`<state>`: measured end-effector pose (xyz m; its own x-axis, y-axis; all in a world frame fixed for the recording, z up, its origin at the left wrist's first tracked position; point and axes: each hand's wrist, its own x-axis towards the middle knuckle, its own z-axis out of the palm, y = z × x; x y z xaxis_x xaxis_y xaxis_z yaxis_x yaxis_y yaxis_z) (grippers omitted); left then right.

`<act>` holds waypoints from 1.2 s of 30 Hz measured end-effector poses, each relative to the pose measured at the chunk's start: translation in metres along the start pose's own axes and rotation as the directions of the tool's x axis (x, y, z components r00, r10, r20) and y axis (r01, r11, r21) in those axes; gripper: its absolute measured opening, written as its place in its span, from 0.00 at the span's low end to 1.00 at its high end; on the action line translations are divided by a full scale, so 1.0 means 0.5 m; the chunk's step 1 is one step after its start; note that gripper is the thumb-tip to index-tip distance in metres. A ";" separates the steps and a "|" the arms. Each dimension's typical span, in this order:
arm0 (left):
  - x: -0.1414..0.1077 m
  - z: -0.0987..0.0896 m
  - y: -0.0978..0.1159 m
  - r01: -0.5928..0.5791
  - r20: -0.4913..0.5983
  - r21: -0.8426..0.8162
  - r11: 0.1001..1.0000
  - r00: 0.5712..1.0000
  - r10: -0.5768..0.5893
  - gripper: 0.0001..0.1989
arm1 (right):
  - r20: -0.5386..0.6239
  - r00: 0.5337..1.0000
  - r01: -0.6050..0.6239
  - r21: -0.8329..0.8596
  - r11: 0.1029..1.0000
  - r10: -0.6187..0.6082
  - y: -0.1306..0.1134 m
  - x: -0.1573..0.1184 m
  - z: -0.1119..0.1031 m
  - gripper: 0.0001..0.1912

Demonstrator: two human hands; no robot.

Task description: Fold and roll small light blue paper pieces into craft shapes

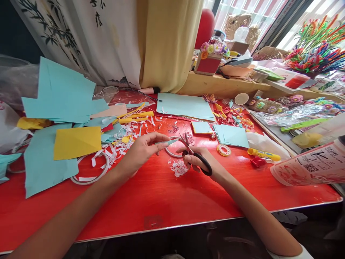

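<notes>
- Tabletop [151, 208], smooth, red, spreading to its pale edge below left fingers [157, 137], which pinch a thin blue paper strip [171, 142].
- Right fingers [194, 160] gripping black-handled scissors [189, 147], blades parted.

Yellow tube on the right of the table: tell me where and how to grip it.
I'd pinch the yellow tube across its middle, coming from above: it lies on its side, lengthwise roughly left to right, and the red piece and white material crowd its near and far sides.

2 hands [143, 148] [202, 157], 1 pair of scissors [189, 147], 1 yellow tube [263, 154], 1 red balloon [205, 28].
</notes>
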<state>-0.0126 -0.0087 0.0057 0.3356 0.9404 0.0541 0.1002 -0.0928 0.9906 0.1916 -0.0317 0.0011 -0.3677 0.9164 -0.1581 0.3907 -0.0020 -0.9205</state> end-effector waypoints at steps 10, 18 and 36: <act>-0.004 0.006 0.001 -0.013 -0.063 0.073 0.997 0.998 0.017 0.10 | 0.019 1.000 -0.005 0.001 1.000 0.005 -0.003 -0.005 0.002 0.20; -0.004 -0.001 0.002 -0.049 -0.051 0.072 0.996 0.997 0.053 0.11 | 0.044 0.997 -0.066 -0.020 0.998 0.066 -0.003 -0.006 0.001 0.22; 0.000 -0.001 -0.014 -0.091 -0.083 0.181 0.979 0.991 0.108 0.10 | 0.164 0.984 -0.056 -0.080 0.995 0.069 -0.003 -0.010 0.005 0.21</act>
<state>-0.0139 -0.0078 -0.0010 0.2652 0.9490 0.1707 0.2374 -0.2359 0.9423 0.1910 -0.0373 0.0023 -0.4737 0.8358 -0.2775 0.4771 -0.0212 -0.8786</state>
